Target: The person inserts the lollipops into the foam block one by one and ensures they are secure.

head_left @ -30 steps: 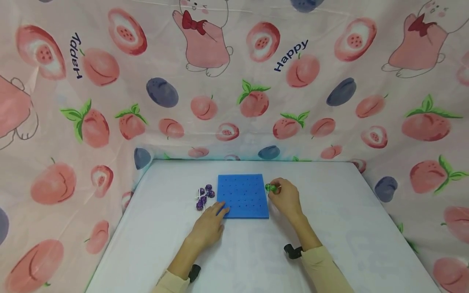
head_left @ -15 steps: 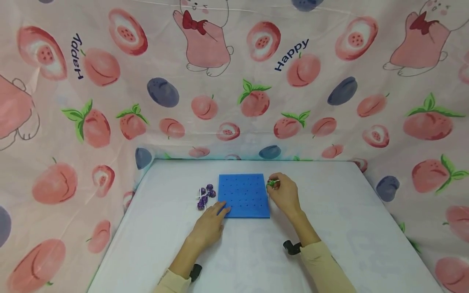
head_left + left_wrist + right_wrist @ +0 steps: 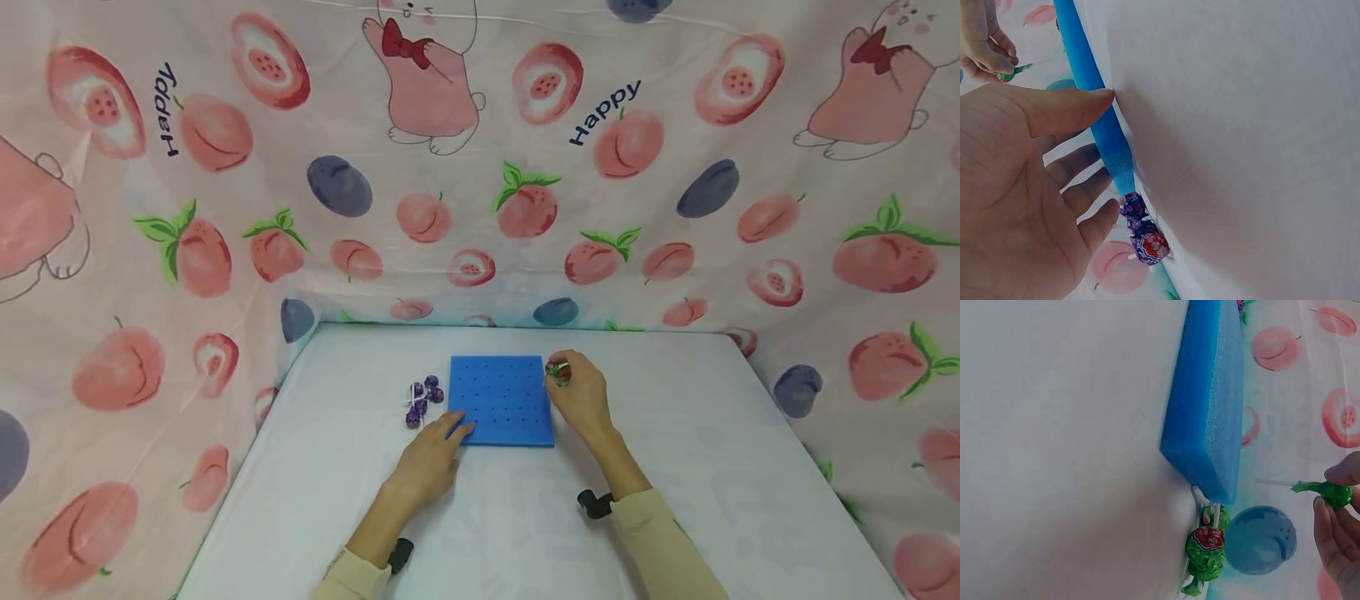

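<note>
- Look at the right hand (image 3: 581, 396): its fingers are pinching a green lollipop (image 3: 1337, 494), thumb on one side, fingertips on the other.
- The white stick (image 3: 1275, 482) hangs from that pinch, long axis pointing down at the tabletop (image 3: 517, 508); its tip is too blurred to place.
- Here's what counts, I'd say: the blue board (image 3: 495, 400), dotted with holes, lies just left of those fingers and below them, so the stick has to come leftward to be over it.
- Right hand's clearly nearer the candy; the left hand (image 3: 429, 457) rests on the board's near left edge, fingers loosely spread and gripping nothing.
- Below the right fingers, more green lollipops (image 3: 1205, 547) lie beside the board.
- Just beyond the left fingertips, off to their left, a cluster of purple lollipops (image 3: 421, 406).
</note>
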